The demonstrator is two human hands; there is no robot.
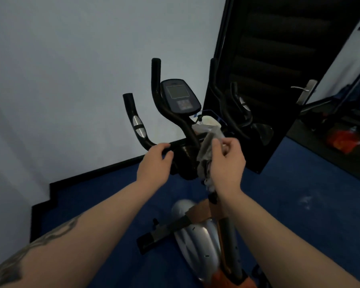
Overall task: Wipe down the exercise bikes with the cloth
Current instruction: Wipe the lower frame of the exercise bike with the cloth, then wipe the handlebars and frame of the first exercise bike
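Note:
An exercise bike (197, 235) with a silver and orange body stands on blue floor below me. Its black handlebars (137, 125) curve up around a dark console (180, 96) with a blank screen. My left hand (154, 165) grips the left handlebar near the centre clamp, fingers curled over the bar. My right hand (227, 161) pinches a crumpled grey cloth (206, 150), which hangs beside the handlebar stem on its right. The right handlebar is dark against the black door and hard to make out.
A black door (279, 59) with a silver handle (303, 90) stands open just right of the bike. A pale wall (71, 80) with black skirting runs behind. Dark equipment and an orange object (343, 140) lie at far right.

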